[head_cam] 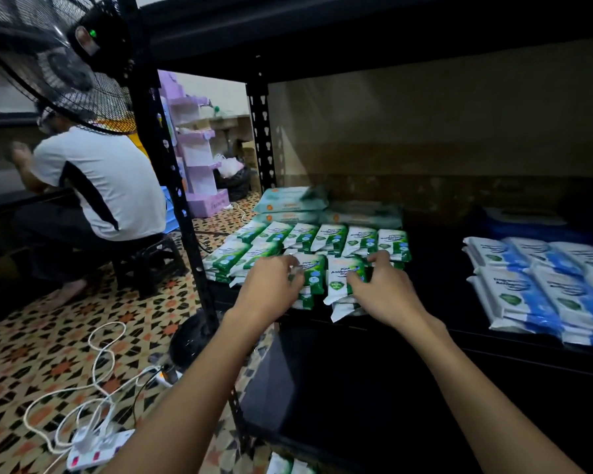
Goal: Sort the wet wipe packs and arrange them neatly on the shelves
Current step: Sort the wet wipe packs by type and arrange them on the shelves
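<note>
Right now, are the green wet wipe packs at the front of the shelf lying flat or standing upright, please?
Lying flat. The green wet wipe packs lie label-up in stacked rows on the shelf, under the left hand and right hand.

both hands (269, 289) gripping green packs (343, 278), black shelf (435, 268)

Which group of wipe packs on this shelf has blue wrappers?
The blue packs stacked at the shelf's right end, away from both hands; the green packs on the left and the pale teal packs behind them differ.
</note>
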